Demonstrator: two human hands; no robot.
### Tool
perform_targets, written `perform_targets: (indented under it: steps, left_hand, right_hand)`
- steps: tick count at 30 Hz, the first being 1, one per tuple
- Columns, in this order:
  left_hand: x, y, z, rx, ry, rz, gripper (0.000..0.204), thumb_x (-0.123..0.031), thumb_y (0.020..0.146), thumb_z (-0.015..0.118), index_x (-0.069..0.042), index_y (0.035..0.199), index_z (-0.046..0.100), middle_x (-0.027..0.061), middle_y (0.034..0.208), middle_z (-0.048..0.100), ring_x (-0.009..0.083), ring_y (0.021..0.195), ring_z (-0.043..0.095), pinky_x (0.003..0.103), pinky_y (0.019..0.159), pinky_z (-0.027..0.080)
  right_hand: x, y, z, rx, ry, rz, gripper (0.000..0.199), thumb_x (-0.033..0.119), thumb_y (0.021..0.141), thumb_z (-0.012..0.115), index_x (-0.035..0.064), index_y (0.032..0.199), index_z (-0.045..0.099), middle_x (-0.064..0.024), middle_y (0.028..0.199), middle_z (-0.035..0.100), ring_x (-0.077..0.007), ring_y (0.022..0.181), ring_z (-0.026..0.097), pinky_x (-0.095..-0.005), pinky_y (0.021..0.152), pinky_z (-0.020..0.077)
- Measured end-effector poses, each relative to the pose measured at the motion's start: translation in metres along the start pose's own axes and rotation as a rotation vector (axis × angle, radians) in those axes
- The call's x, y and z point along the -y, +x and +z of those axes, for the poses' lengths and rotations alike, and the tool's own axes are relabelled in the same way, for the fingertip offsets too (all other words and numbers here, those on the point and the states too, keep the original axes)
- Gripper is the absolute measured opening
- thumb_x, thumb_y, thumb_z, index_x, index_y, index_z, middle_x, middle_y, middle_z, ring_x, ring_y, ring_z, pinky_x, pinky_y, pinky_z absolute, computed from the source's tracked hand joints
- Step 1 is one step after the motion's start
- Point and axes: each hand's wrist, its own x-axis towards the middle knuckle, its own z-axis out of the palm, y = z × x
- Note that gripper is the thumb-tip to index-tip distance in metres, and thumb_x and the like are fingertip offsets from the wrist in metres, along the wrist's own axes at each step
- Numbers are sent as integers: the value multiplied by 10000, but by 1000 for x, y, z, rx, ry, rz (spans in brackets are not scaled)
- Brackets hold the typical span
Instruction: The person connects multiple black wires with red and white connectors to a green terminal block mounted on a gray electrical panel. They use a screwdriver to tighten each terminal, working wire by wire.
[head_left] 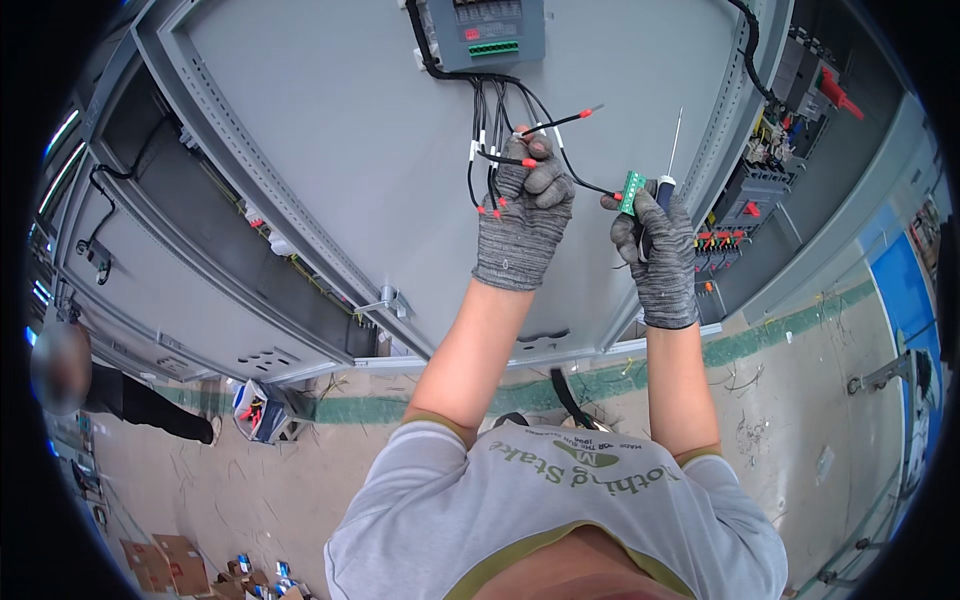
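Both my hands wear grey knit gloves with bare fingertips. My left hand is closed on one of several black wires with red ferrule ends and white sleeves, which hang from a harness on the grey panel. My right hand grips a green terminal block between thumb and finger, and also a screwdriver whose blade points up. One black wire with a red end runs to the terminal block. Above the hands, a grey device with a green connector is mounted on the panel.
At the right, a cabinet compartment holds breakers and red-capped terminals. A steel frame rail crosses at the left. Behind it, another person is beside a tool bag. Cardboard boxes lie on the floor.
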Motion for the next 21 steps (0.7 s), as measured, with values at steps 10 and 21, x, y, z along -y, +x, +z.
perform_targets:
  steps: [10, 21]
  left_hand:
    - [-3, 8, -3, -273, 302, 6, 89, -122, 933, 547, -53, 958, 596, 106, 890, 640, 33, 467, 354, 161, 343, 264]
    - [-9, 3, -6, -303, 371, -41, 129, -117, 909, 608, -42, 1014, 614, 91, 850, 616, 46, 507, 482, 164, 381, 335]
  right_hand:
    - [-3, 1, 4, -70, -34, -68, 168, 150, 953, 499, 5, 1036, 517, -149, 844, 665, -66, 527, 537, -169, 411, 388]
    - [-5, -4, 17, -165, -53, -80, 133, 135, 957, 487, 19, 1021, 489, -172, 850, 656, -91, 540, 555, -176, 397, 384]
